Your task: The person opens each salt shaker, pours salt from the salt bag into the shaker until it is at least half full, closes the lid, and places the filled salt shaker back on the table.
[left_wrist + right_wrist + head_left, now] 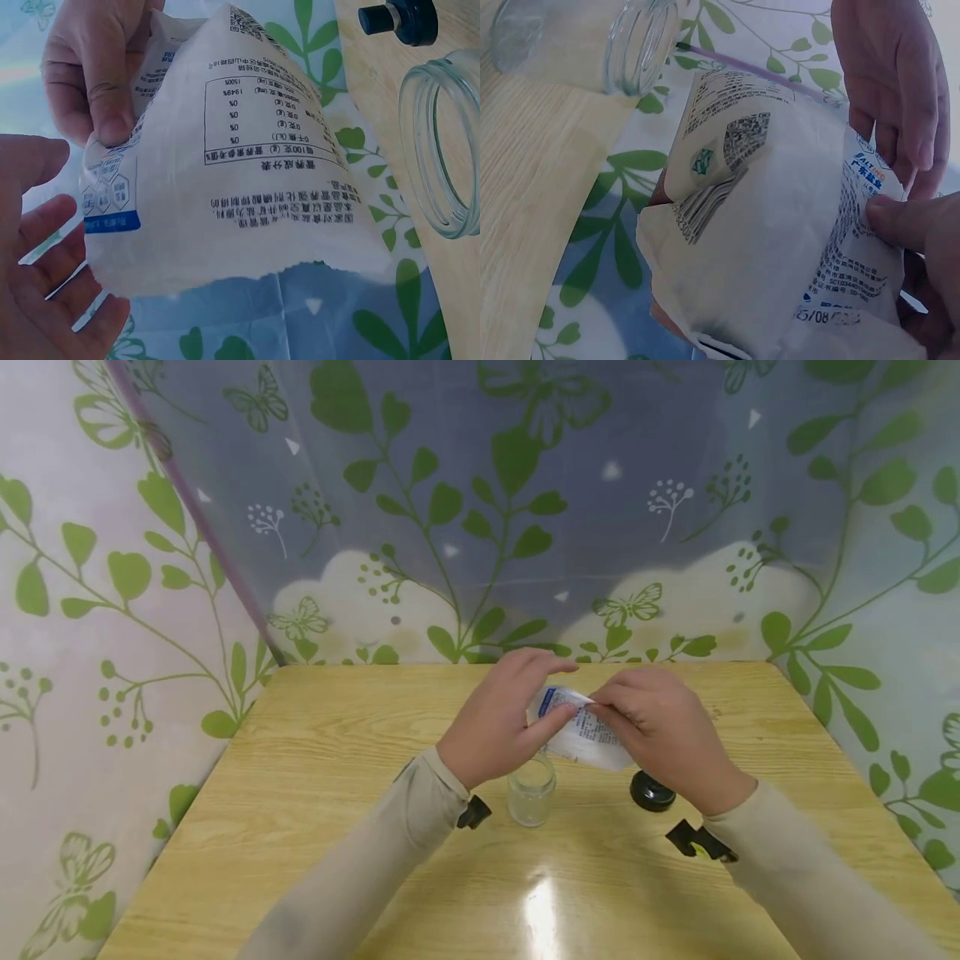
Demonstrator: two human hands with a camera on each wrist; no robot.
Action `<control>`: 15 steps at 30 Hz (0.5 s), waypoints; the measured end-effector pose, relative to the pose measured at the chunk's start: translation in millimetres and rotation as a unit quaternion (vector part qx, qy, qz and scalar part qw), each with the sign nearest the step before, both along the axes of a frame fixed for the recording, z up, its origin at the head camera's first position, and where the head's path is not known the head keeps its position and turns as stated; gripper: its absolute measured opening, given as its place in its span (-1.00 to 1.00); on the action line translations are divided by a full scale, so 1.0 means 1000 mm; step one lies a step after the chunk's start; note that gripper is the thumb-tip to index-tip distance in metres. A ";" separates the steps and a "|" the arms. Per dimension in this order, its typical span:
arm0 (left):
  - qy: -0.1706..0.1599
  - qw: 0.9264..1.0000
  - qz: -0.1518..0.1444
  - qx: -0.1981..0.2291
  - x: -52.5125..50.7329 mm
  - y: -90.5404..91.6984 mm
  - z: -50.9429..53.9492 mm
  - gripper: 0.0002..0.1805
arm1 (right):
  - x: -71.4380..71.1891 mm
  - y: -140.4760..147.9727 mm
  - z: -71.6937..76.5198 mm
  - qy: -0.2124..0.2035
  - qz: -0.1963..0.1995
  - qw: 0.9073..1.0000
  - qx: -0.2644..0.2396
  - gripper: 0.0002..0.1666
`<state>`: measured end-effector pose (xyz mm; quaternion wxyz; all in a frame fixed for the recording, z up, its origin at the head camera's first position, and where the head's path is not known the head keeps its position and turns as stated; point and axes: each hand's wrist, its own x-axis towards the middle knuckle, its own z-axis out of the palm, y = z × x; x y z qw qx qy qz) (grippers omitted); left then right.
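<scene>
A white printed salt bag (588,739) is held above the table, its edge jagged and torn in the left wrist view. My right hand (671,739) pinches the bag between thumb and fingers. On the other side, my left hand (498,722) hovers by the bag with fingers spread and loosely bent; in the right wrist view its fingers (915,112) look straight and gripless. Below the left hand stands an uncovered clear glass jar (531,797), its mouth partly hidden in the head view. How full the bag is, I cannot tell.
A black knobbed lid (652,792) lies on the wooden table (337,760), right of the jar and under the right hand. Walls of leaf-patterned cloth (420,552) enclose the table at the back and both sides.
</scene>
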<state>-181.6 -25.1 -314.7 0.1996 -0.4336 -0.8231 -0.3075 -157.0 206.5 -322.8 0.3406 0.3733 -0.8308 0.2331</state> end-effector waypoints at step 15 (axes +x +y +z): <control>-0.020 1.000 -0.015 -0.006 -0.007 -0.006 -0.014 -0.83 | -0.003 -0.021 -0.008 -0.029 0.010 0.999 0.012 -0.85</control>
